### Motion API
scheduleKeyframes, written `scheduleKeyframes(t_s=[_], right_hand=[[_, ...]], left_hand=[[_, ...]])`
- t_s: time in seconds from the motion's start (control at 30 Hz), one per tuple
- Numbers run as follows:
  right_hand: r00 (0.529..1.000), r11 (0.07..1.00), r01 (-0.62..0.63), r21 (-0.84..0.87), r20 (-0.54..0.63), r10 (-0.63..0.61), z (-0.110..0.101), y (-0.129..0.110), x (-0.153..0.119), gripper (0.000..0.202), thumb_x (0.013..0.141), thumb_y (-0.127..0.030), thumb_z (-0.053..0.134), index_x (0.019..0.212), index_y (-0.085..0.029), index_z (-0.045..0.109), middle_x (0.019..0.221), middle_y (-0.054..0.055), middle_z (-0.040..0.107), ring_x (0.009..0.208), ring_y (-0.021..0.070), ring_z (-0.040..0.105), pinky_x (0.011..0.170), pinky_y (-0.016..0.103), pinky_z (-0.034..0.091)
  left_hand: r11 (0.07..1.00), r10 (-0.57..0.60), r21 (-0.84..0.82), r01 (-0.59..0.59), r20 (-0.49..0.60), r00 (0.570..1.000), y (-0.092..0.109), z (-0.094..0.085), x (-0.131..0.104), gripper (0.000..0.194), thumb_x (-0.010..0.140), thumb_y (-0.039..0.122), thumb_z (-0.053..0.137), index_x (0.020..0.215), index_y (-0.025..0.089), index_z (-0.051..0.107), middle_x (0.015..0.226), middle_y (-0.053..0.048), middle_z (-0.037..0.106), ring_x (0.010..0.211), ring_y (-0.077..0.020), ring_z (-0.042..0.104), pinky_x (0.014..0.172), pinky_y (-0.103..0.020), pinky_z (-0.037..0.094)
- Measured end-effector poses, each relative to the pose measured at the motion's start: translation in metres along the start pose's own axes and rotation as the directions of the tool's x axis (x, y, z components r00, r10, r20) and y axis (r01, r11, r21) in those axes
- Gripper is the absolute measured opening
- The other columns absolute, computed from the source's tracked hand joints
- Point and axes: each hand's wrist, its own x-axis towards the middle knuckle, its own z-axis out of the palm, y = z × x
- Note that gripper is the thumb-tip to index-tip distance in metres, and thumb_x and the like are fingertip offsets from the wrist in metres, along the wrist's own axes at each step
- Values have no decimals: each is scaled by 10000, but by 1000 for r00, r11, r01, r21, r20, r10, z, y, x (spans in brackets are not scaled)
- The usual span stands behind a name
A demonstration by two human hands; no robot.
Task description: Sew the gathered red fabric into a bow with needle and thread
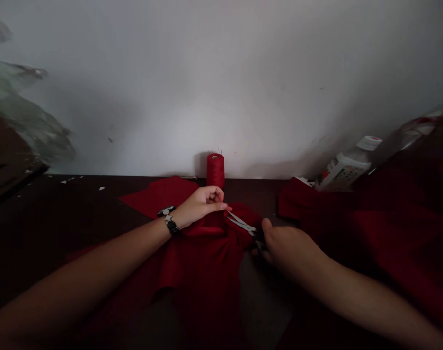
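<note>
Scissors (251, 228) are gripped by right fingers (267, 227); left fingers (218, 206), pinched, contents unclear, are best kept clear of parted blades (237, 219).

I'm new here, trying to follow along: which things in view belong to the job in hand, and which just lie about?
Part of the job, it seems:
scissors, in the right hand
red cloth, by the left hand
red thread spool

Probably just lying about:
white-capped bottle
white scraps
plastic, far left
</note>
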Motion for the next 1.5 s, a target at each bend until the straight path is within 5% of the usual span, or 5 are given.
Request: scheduleKeyframes(t_s=[0.33, 0.67, 0.93, 1.2, 1.5], right_hand=[[983, 981, 140, -134, -103, -155, -14, 12, 9, 284, 814, -291, 577, 1043, -126, 550, 799, 135, 717, 735, 300, 707, 477, 267, 282], [894, 933, 343, -107, -267, -359, -13, 34, 33, 439, 754, -598, 609, 909, -188, 597, 721, 59, 697, 624, 208, 643, 486, 264, 214], [857, 902, 419, -102, -284, -430, -6, 42, 48, 388, 759, -563, 624, 857, -188, 602, 659, 46, 661, 566, 173, 584, 492, 272, 137], [875, 881, 441, 172, -299, -380, -12, 56, 52, 263, 741, -434, 665, 750, -193, 561, 647, -20, 603, 553, 108, 503, 486, 228, 229], [952, 938, 160, 306, -299, -65, -10, 89, 77, 174, 809, -320, 595, 859, -154, 612, 813, 71, 693, 678, 188, 619, 545, 249, 367]], left_hand=[[991, -61, -118, 66, 39, 997, 5, 7, -4, 266, 744, 210, 752, 721, 155, 493, 701, 3, 633, 936, -208, 699, 759, -241, 468], [969, -119, -212, 128, 51, 992, 4, 9, -2, 280, 726, 197, 772, 726, 143, 498, 690, 19, 627, 925, -195, 702, 756, -225, 458], [952, -143, -266, 149, 41, 989, 3, 8, -2, 262, 723, 174, 771, 732, 140, 512, 690, 20, 627, 918, -193, 708, 824, -250, 473], [933, -149, -342, 109, -94, 984, 8, 3, -2, 286, 689, 160, 784, 843, 146, 543, 748, 8, 645, 924, -211, 703, 890, -329, 510], [960, -37, -271, -67, -360, 932, 21, -13, 3, 295, 681, 205, 794, 854, 163, 559, 793, -3, 714, 788, -126, 695, 737, -228, 541]])
